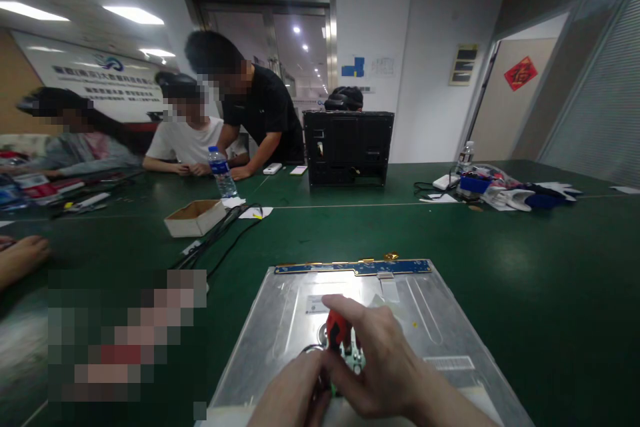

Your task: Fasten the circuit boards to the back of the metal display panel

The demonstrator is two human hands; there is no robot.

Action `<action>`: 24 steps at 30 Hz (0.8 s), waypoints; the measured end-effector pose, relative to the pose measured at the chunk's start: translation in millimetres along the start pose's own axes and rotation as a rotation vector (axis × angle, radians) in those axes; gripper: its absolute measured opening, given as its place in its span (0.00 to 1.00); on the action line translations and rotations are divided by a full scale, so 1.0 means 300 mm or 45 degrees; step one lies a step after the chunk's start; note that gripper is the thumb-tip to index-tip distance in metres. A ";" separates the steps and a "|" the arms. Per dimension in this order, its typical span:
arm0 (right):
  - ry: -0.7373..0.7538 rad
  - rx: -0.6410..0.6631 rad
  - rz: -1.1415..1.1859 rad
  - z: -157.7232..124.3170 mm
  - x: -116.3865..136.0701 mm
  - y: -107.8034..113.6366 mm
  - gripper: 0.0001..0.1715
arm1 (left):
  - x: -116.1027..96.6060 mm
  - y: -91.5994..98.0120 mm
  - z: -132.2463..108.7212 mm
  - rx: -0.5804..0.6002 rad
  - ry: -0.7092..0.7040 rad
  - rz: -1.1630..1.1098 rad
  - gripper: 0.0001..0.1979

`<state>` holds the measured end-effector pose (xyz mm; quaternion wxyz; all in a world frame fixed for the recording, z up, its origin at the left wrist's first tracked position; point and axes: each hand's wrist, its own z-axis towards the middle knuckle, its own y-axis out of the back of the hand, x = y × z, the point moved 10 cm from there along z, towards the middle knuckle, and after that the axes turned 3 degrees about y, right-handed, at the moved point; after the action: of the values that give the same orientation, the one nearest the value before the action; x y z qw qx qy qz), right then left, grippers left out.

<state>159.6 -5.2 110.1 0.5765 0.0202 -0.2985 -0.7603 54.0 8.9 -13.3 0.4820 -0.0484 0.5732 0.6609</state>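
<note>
Right hand (383,347) near centre, back arched, index finger (345,309) stretched toward left, thumb (346,373) bent below, right forearm (445,393) slanting in from near right, left hand (306,373) lower and just left, its fingers mostly hidden, wrists bare.

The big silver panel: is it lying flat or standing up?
Lying flat. The silver panel has its broad face turned up on the green table, and the left hand and right hand are over it.
</note>
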 end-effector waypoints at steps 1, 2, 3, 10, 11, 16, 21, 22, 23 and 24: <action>0.014 -0.002 0.013 0.002 0.006 0.003 0.33 | -0.007 0.001 0.002 0.015 -0.005 -0.007 0.07; 0.024 -0.004 0.023 0.004 0.011 0.005 0.34 | -0.014 0.006 0.004 0.019 -0.007 -0.014 0.08; 0.029 -0.006 0.026 0.005 0.014 0.007 0.34 | -0.020 0.013 0.006 0.018 -0.008 -0.020 0.07; -0.003 -0.017 -0.024 0.001 0.002 -0.001 0.33 | -0.036 0.028 0.014 0.045 0.007 -0.012 0.07; -0.001 -0.023 -0.032 0.001 0.002 -0.001 0.33 | -0.038 0.026 0.015 0.048 0.005 -0.011 0.08; 0.002 -0.050 -0.076 -0.001 0.000 0.000 0.29 | -0.048 0.020 0.014 0.036 -0.065 0.026 0.13; 0.004 -0.048 -0.026 -0.003 0.000 0.000 0.28 | -0.038 0.033 0.007 -0.051 -0.087 0.096 0.10; 0.012 -0.045 -0.013 -0.002 0.003 0.001 0.29 | -0.037 0.031 0.007 -0.041 -0.080 0.089 0.09; 0.023 -0.040 0.005 0.000 0.007 0.002 0.29 | -0.039 0.027 0.008 -0.021 -0.077 0.075 0.09; 0.034 -0.035 0.022 0.001 0.011 0.004 0.30 | -0.042 0.023 0.009 0.001 -0.073 0.057 0.09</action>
<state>159.4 -8.2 112.0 0.5872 0.0198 -0.2804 -0.7591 57.3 4.4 0.3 0.4835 -0.0164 0.5603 0.6723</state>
